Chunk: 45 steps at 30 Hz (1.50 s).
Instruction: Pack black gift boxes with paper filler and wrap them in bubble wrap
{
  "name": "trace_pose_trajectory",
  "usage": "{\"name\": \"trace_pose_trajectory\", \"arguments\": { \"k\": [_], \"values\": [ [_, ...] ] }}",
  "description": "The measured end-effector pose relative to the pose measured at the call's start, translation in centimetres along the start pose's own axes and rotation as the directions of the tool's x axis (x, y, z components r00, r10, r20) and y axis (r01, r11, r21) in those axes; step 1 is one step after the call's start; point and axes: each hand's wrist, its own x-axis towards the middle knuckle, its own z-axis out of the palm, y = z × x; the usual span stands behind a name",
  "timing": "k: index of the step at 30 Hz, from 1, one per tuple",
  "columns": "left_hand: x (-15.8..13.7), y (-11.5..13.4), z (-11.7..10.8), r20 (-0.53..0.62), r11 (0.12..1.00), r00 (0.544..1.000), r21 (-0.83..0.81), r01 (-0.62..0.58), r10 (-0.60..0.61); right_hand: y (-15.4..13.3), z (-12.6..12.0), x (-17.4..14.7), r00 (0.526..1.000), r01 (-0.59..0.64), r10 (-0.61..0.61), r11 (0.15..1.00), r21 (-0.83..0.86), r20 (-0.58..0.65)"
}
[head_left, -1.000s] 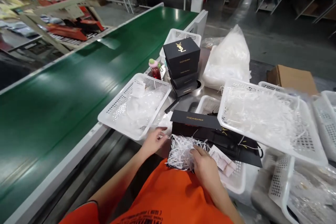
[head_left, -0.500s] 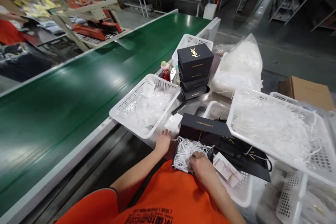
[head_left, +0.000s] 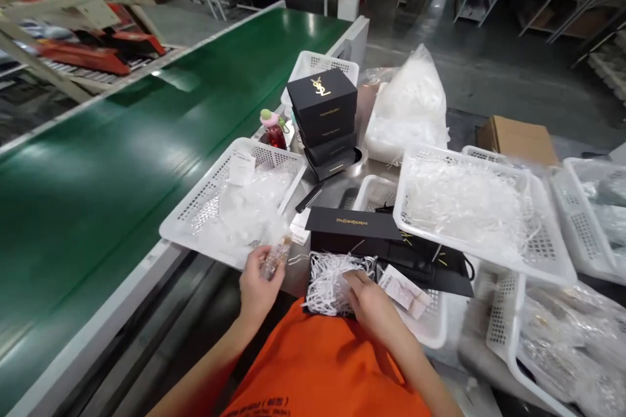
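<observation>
My left hand [head_left: 260, 287] grips a small bubble-wrapped item [head_left: 276, 257], held upright beside the left basket; what is inside the wrap I cannot make out. In front of my body stands an open black gift box [head_left: 355, 223], its lid raised and gold lettering upside down on it. White shredded paper [head_left: 328, 283] fills its tray. My right hand [head_left: 368, 296] reaches into the right side of this paper with its fingers together, the tips partly hidden among the strands. A printed card [head_left: 405, 291] lies just right of the box.
To the left runs a green conveyor belt [head_left: 122, 163]. A white basket [head_left: 195, 225] holds clear plastic wrapping. Behind are stacked black boxes [head_left: 325, 104] and a red bottle [head_left: 276, 135]. A basket of shredded filler [head_left: 469, 208] and a black paper bag [head_left: 440, 267] sit at right.
My left hand has lifted from the table edge and now has the bubble-wrapped item in it. My right hand stays at the shredded paper. The view has shifted to the right.
</observation>
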Motion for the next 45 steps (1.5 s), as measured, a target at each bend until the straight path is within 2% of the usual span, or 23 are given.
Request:
{"name": "trace_pose_trajectory", "arguments": {
  "k": [2, 3, 4, 6, 7, 8, 9, 11, 13, 15, 17, 19, 20, 21, 22, 24, 25, 26, 28, 33, 36, 42, 45],
  "values": [
    [-1.0, 2.0, -2.2, -0.221, 0.964, 0.950, -0.095, -0.248, 0.223, 0.2, 0.2, -0.3, 0.996, -0.065, 0.071, 0.990, 0.125, -0.050],
    [-1.3, 3.1, -2.8, -0.249, 0.894, 0.882, -0.107, -0.435, 0.399, 0.4, 0.3, -0.4, 0.992, -0.082, 0.099, 0.976, 0.203, -0.075],
    [-1.4, 4.1, -3.1, -0.209, 0.782, 0.785, -0.119, -0.612, 0.583, 0.7, 0.4, -0.5, 0.987, -0.075, 0.111, 0.957, 0.281, -0.113],
    [-1.0, 6.0, -2.5, 0.050, 0.561, 0.563, -0.192, -0.805, 0.825, 1.3, 0.5, -0.7, 0.971, -0.003, 0.102, 0.911, 0.411, -0.217],
    [-0.7, 6.7, -1.8, 0.254, 0.523, 0.469, -0.226, -0.822, 0.846, 1.6, 0.5, -0.9, 0.957, 0.036, 0.099, 0.890, 0.454, -0.272],
    [-0.3, 7.3, -0.9, 0.461, 0.540, 0.399, -0.227, -0.810, 0.793, 1.9, 0.4, -1.2, 0.943, 0.063, 0.107, 0.873, 0.484, -0.315],
    [0.1, 7.8, 0.0, 0.632, 0.583, 0.356, -0.189, -0.790, 0.688, 2.2, 0.3, -1.6, 0.931, 0.075, 0.121, 0.860, 0.504, -0.345],
    [0.6, 8.7, 1.5, 0.815, 0.644, 0.326, -0.075, -0.761, 0.479, 2.6, 0.2, -2.3, 0.914, 0.083, 0.139, 0.857, 0.508, -0.382],
    [0.7, 9.4, 2.3, 0.854, 0.654, 0.334, -0.009, -0.756, 0.398, 2.7, 0.3, -2.9, 0.890, 0.108, 0.105, 0.897, 0.429, -0.443],
    [0.7, 9.8, 2.4, 0.854, 0.652, 0.341, 0.002, -0.758, 0.393, 2.5, 0.6, -3.0, 0.852, 0.139, 0.019, 0.956, 0.260, -0.523],
    [0.5, 9.6, 2.0, 0.823, 0.636, 0.333, -0.044, -0.770, 0.460, 2.2, 0.9, -2.6, 0.835, 0.150, -0.094, 0.987, 0.060, -0.542],
    [0.4, 8.6, 1.2, 0.711, 0.613, 0.349, -0.146, -0.776, 0.611, 1.9, 1.2, -1.8, 0.860, 0.158, -0.205, 0.978, -0.139, -0.468],
    [0.4, 7.8, 0.8, 0.611, 0.614, 0.395, -0.197, -0.764, 0.687, 1.7, 1.2, -1.4, 0.885, 0.161, -0.242, 0.961, -0.227, -0.398],
    [0.5, 6.8, 0.6, 0.492, 0.644, 0.481, -0.238, -0.727, 0.726, 1.4, 1.3, -1.0, 0.915, 0.160, -0.255, 0.941, -0.299, -0.311],
    [0.6, 5.7, 0.4, 0.376, 0.707, 0.604, -0.274, -0.652, 0.702, 1.1, 1.3, -0.6, 0.945, 0.156, -0.243, 0.922, -0.355, -0.216],
    [1.0, 3.6, 0.8, 0.265, 0.874, 0.867, -0.371, -0.313, 0.423, 0.6, 1.4, 0.0, 0.984, 0.135, -0.172, 0.894, -0.427, -0.047],
    [1.3, 2.7, 1.4, 0.289, 0.904, 0.930, -0.418, -0.091, 0.227, 0.4, 1.5, 0.3, 0.991, 0.122, -0.130, 0.886, -0.447, 0.013],
    [1.6, 1.9, 2.0, 0.349, 0.887, 0.935, -0.448, 0.107, 0.064, 0.2, 1.5, 0.5, 0.994, 0.111, -0.099, 0.882, -0.459, 0.050],
    [2.2, 0.9, 3.6, 0.483, 0.812, 0.872, -0.477, 0.337, -0.078, 0.1, 1.6, 0.9, 0.995, 0.094, -0.064, 0.882, -0.462, 0.080],
    [2.5, 0.6, 5.5, 0.651, 0.753, 0.759, -0.501, 0.426, 0.004, 0.1, 1.5, 1.2, 0.994, 0.064, -0.017, 0.899, -0.433, 0.112],
    [2.6, 0.5, 4.8, 0.668, 0.809, 0.744, -0.437, 0.392, 0.001, -0.4, 1.4, 1.3, 0.992, 0.068, -0.017, 0.906, -0.418, 0.126],
    [3.3, 1.6, 0.3, 0.576, 0.947, 0.817, -0.248, 0.205, -0.026, -1.4, 1.6, 1.4, 0.988, -0.005, 0.068, 0.908, -0.419, 0.135],
    [2.9, 4.4, -2.2, 0.498, 0.975, 0.845, -0.185, -0.119, 0.198, -1.5, 1.8, 1.5, 0.990, -0.002, 0.059, 0.914, -0.406, 0.129]
  ]
}}
